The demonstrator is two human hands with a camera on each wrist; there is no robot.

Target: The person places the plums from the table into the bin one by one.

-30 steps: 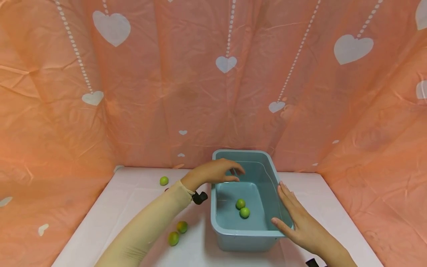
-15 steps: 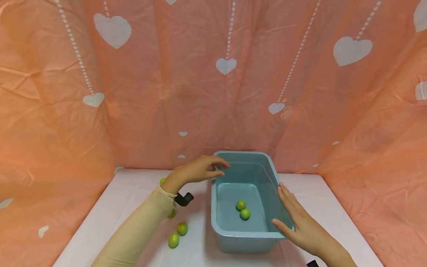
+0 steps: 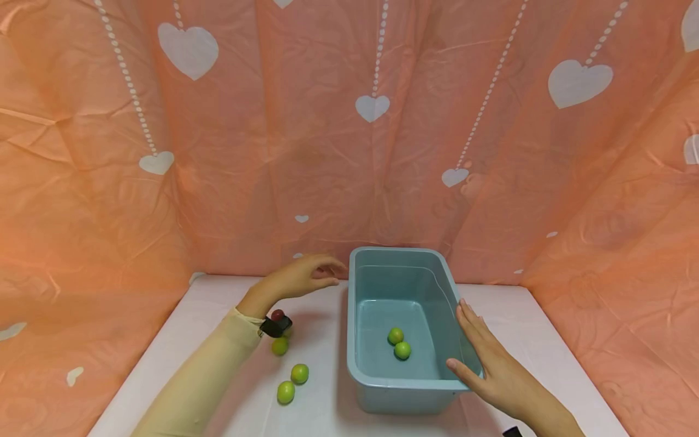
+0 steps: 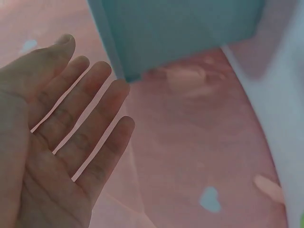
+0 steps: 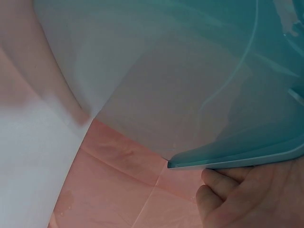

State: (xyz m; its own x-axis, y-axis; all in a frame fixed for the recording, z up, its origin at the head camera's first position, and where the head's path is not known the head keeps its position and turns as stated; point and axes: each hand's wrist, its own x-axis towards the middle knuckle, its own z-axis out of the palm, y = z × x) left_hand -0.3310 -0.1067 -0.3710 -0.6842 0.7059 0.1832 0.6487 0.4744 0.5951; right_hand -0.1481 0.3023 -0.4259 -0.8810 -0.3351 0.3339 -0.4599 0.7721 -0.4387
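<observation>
In the head view my left hand [image 3: 299, 278] hovers over the back of the table, just left of the blue-grey plastic bin [image 3: 404, 383]. Its fingers are loosely bent and hold nothing; the left wrist view shows the bare palm and spread fingers [image 4: 97, 128]. My right hand [image 3: 494, 370] rests on the bin's right rim near the front corner, fingers fairly straight along it, thumb over the inside. Two small round green fruits [image 3: 402, 350] lie together on the bin's floor. Left of the bin lie several more green fruits [image 3: 286, 392]. A dark red round fruit [image 3: 277, 315] shows beside the left wrist.
A white cloth [image 3: 322, 340] covers the table. Orange-pink sheets [image 3: 306, 158] with white hearts hang behind and on both sides. The left wrist carries a black camera [image 3: 276, 326], which partly hides a green fruit.
My left hand has moved left from above the bin, past its left rim. The red fruit beside the wrist has come into clear sight. The right hand keeps its place.
</observation>
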